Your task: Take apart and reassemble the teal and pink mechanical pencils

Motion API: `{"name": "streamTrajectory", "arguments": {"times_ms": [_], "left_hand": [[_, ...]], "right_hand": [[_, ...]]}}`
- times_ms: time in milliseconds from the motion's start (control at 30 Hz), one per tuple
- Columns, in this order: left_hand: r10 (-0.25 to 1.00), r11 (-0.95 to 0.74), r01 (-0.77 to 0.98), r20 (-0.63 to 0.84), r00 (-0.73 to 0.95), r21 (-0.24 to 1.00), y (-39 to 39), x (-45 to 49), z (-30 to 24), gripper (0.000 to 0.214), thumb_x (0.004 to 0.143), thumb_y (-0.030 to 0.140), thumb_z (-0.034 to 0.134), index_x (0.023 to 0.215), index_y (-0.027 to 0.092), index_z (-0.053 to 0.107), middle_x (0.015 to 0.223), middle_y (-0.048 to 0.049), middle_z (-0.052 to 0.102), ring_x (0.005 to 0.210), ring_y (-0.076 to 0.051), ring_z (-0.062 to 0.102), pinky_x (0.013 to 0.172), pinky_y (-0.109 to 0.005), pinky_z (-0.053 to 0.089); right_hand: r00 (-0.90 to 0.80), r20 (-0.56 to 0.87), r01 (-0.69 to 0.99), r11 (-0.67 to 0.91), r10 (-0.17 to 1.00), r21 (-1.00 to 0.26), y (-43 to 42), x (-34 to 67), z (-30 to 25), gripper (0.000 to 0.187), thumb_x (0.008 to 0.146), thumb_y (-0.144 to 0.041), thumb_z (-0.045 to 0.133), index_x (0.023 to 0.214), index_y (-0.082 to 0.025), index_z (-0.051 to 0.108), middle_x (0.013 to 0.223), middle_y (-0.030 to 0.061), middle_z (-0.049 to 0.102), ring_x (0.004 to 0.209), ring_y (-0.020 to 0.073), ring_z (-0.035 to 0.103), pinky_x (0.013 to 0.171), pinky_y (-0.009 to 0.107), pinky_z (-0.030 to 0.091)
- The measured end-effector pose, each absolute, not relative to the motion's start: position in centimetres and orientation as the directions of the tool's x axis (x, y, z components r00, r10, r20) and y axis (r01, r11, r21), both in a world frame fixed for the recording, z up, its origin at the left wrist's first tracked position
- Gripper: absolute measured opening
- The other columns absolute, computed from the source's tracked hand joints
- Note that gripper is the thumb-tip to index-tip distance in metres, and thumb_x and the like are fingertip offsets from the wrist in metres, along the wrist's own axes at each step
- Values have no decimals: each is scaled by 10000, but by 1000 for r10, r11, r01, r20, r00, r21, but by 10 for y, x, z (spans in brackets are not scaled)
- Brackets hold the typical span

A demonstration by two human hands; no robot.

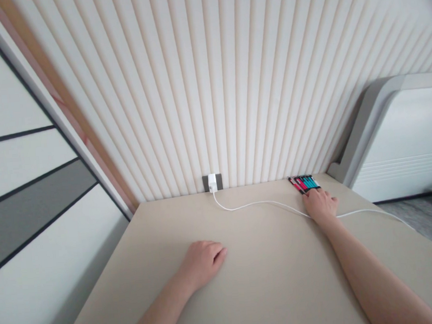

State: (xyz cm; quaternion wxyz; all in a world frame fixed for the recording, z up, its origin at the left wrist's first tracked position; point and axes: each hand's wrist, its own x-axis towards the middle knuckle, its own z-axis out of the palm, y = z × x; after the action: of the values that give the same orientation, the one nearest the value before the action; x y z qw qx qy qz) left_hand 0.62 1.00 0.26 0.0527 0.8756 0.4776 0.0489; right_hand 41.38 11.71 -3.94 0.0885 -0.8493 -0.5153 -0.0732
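My left hand (204, 261) rests on the beige tabletop, its fingers curled in and the thumb lying alongside; nothing shows in it. Farther out on the right, my right hand (320, 204) reaches to the back of the table. Its fingers are bent down over the near edge of a flat row of red and teal sticks with black ends (304, 183), whose exact kind is too small to tell. The fingertips are partly hidden. A white charging cable (271, 201) passes beneath the right hand or wrist.
At the table's (262, 278) back edge, a white charger plug (212, 182) sits in a dark wall socket (205, 184). Ribbed white panelling (210, 82) rises behind. A white and grey cabinet (37, 216) stands left, a grey-edged headboard (404, 137) right.
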Motion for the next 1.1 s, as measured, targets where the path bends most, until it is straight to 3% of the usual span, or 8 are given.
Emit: {"name": "streamTrajectory", "arguments": {"times_ms": [233,400,533,600,667,767,933,1100], "left_hand": [[843,-536,830,45,536,154,10,6,1,393,982,336,393,681,205,609,663,-12,661,635,-173,603,590,-274,335],[838,-545,815,133,529,196,9,7,-1,340,979,289,405,705,202,587,674,-7,639,647,-164,593,605,-267,380],[778,-610,742,389,493,278,4,12,4,225,979,226,407,880,196,606,835,-33,646,819,-173,595,754,-287,452],[711,-654,713,526,467,252,1,15,8,182,967,193,432,996,190,611,945,-56,643,923,-188,585,862,-329,457],[655,-666,725,604,454,177,-2,18,11,233,945,166,474,1147,186,589,1089,-85,623,1068,-218,555,971,-383,427],[646,-632,774,581,495,43,-3,20,14,276,928,186,539,1201,189,578,1195,-111,590,1153,-261,523,1001,-433,413],[679,-603,792,464,569,-89,-1,18,14,125,971,231,505,997,204,624,811,-21,617,776,-189,597,704,-349,459],[637,-632,763,472,610,-134,-4,21,13,164,995,239,462,976,184,616,754,-7,603,714,-167,604,629,-308,424]], "right_hand": [[374,244,927,-369,895,-69,115,408,-37,321,951,-275,414,1111,-177,675,1075,148,678,1039,300,565,850,442,359],[316,454,946,-243,833,-214,106,397,-19,366,978,-272,363,1126,-176,684,1100,152,649,998,289,572,830,417,372],[131,559,875,169,819,-454,85,344,1,350,966,-317,405,1092,-168,695,1044,135,656,943,266,600,807,360,423],[-39,510,743,366,859,-560,66,305,4,329,968,-316,413,1056,-188,704,1001,111,657,903,238,613,800,334,444],[-212,431,600,465,877,-651,45,268,3,315,973,-304,414,1023,-208,710,965,90,654,881,215,617,798,316,455],[-302,344,435,450,889,-780,19,231,-4,297,978,-308,427,980,-210,708,919,69,658,846,190,612,783,296,458],[-296,234,369,337,926,-866,9,219,-11,386,973,-438,432,802,-175,657,739,30,614,694,161,548,642,264,414],[-393,30,377,191,919,-906,13,225,-13,562,992,-541,300,630,-180,534,513,-41,432,483,106,391,500,237,310]]}}
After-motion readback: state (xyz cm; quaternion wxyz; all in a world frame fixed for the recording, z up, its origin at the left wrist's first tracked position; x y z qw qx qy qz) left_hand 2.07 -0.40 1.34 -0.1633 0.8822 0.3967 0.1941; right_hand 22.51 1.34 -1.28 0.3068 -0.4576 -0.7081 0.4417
